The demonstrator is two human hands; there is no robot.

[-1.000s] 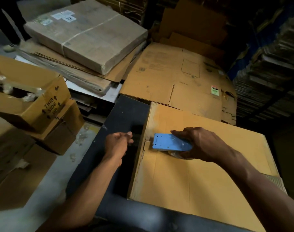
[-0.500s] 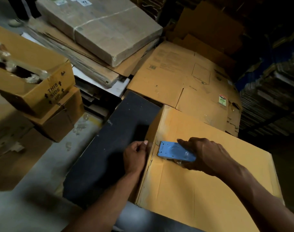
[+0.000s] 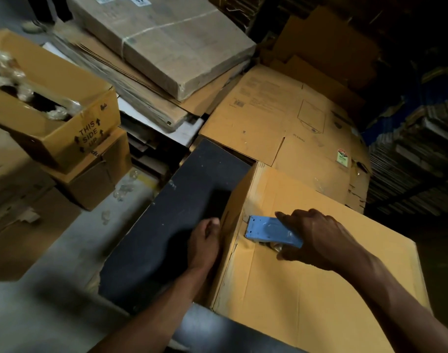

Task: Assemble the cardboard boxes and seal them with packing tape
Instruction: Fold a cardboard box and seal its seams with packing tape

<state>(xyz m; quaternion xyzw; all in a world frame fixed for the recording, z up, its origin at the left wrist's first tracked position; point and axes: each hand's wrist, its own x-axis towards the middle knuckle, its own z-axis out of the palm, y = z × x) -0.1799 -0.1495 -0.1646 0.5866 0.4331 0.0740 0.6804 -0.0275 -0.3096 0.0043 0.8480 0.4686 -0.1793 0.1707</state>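
A closed yellow cardboard box (image 3: 319, 289) is seen nearest, resting on a dark desk (image 3: 182, 212). A blue tape dispenser (image 3: 271, 229) is gripped by the right hand (image 3: 317, 238) and pressed to the box top near its left edge. The left hand (image 3: 205, 240), fingers curled, is pressed against the box's left side. Farther off, flattened cartons (image 3: 281, 128) and a box marked "THIS SIDE UP" (image 3: 65, 118) are stacked
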